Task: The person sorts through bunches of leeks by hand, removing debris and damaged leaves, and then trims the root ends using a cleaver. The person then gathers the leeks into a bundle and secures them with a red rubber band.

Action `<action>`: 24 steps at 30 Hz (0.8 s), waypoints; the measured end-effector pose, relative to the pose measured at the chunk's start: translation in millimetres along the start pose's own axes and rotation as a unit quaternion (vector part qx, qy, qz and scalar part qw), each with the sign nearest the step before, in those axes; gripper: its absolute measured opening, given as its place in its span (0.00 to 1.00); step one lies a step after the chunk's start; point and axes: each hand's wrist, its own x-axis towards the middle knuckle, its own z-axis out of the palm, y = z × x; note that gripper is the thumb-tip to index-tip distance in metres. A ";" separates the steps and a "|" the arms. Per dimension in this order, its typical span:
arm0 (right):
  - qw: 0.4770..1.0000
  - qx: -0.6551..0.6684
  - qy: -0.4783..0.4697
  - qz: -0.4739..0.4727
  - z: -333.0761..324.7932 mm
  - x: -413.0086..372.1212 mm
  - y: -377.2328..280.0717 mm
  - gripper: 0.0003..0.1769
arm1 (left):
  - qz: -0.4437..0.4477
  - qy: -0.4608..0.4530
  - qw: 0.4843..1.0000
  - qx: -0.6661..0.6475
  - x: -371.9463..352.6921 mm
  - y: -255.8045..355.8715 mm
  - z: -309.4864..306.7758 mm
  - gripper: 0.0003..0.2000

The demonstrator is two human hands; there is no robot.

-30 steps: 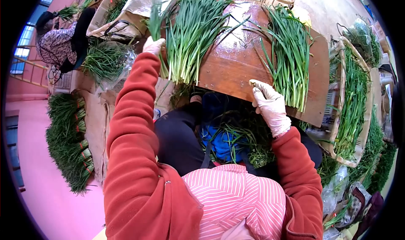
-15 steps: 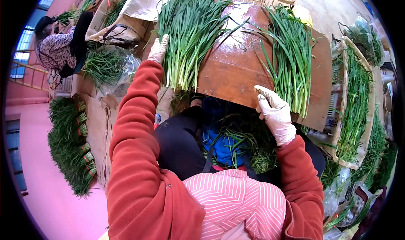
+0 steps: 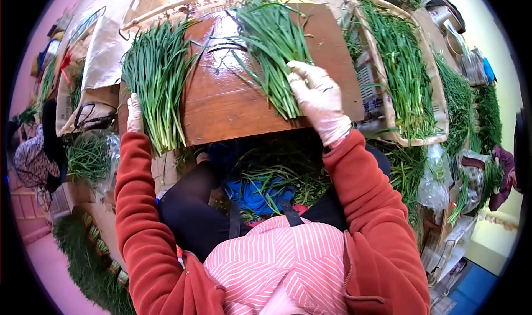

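Two piles of green garlic chives lie on a wet brown board, their pale stem ends toward me. My left hand (image 3: 134, 114), in a whitish glove, rests against the outer side of the left pile of garlic chives (image 3: 158, 82), fingers straight and the pile not gripped. My right hand (image 3: 318, 96), gloved too, is at the right edge of the right pile of garlic chives (image 3: 271, 49). Its thumb and forefinger are bent together on the stems; the other fingers are partly hidden. Bare brown board (image 3: 216, 107) shows between the piles.
A long basket (image 3: 442, 113) full of greens stands to the right, with plastic bags (image 3: 435, 185) below it. Tied bundles (image 3: 83, 259) lie at lower left. Loose trimmings (image 3: 310, 190) and blue cloth (image 3: 257, 196) are beneath the board. Another person (image 3: 36, 154) is at far left.
My view has swung to the right. My right hand has moved from the board's near edge up onto the right pile's stems. My left hand stays beside the left pile.
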 end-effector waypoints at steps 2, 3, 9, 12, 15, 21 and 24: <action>0.995 0.035 0.036 0.081 -19.6 9.1 8.0 0.13 | -0.096 -0.056 0.986 -0.123 -50.9 46.5 29.2 0.33; 0.997 0.010 0.040 0.067 -24.5 10.5 13.1 0.13 | -0.111 -0.057 0.984 -0.131 -55.3 51.1 31.7 0.32; 0.916 -0.358 -0.177 0.038 -22.9 -10.7 3.3 0.20 | -0.041 0.040 0.990 0.128 -7.4 33.3 7.4 0.41; 0.916 -0.369 -0.155 -0.015 -13.1 -17.5 21.7 0.17 | 0.101 0.215 0.851 0.468 -34.0 67.1 26.4 0.38; 0.953 -0.268 -0.142 -0.005 -16.3 -24.3 2.4 0.14 | 0.243 0.054 0.948 0.199 -102.6 101.8 84.9 0.24; 0.953 -0.135 -0.270 0.035 -5.0 -54.1 -26.7 0.18 | -0.051 -0.257 0.962 0.077 -215.9 119.9 188.5 0.18; 0.920 -0.108 -0.377 0.006 -10.1 -61.5 -49.0 0.21 | -0.128 -0.231 0.961 0.079 -223.6 102.9 201.6 0.20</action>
